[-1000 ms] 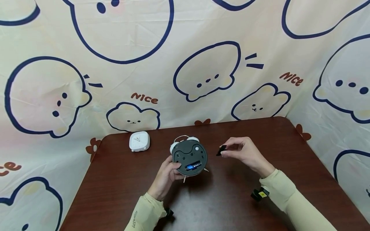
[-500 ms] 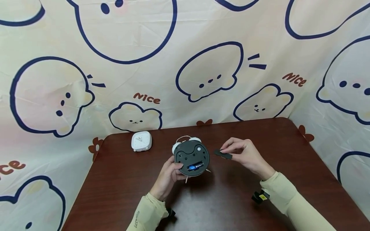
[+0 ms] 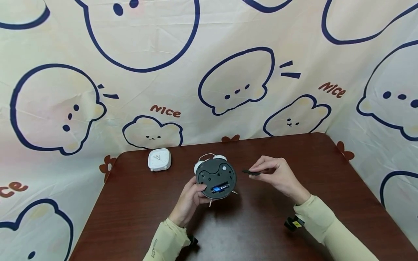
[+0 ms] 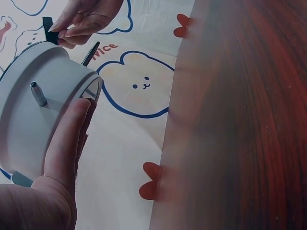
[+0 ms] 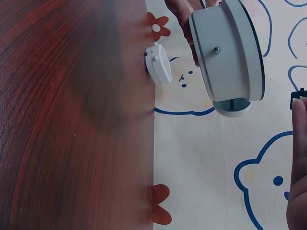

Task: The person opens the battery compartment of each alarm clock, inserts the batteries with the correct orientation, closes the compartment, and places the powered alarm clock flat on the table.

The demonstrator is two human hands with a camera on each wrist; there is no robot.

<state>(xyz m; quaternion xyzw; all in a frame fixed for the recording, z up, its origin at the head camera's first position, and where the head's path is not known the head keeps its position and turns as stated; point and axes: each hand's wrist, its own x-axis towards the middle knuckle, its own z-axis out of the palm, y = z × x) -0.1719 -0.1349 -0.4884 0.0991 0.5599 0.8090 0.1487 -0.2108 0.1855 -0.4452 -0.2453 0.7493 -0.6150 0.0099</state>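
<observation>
My left hand (image 3: pixel 191 198) grips a twin-bell alarm clock (image 3: pixel 212 172) by its lower left side, thumb on the dark back. The back faces me, and a blue battery (image 3: pixel 220 187) lies in its uncovered compartment. In the left wrist view the clock's white casing (image 4: pixel 29 110) and a metal leg (image 4: pixel 38 94) show. To the right of the clock, apart from it, my right hand (image 3: pixel 277 175) pinches a small black battery cover (image 3: pixel 250 172) between thumb and fingers, seen nearly edge-on. The right wrist view catches only part of that cover (image 5: pixel 298 96) at its edge.
A small white square clock (image 3: pixel 159 160) stands at the back left of the brown wooden table (image 3: pixel 261 224). Behind the table hangs a pale cloth (image 3: pixel 228 32) with cartoon prints. Dark cameras sit at both wrists.
The black cover has been turned in my right hand's fingers, from tilted to flat and then nearly edge-on. My left hand and the clock have stayed almost in place.
</observation>
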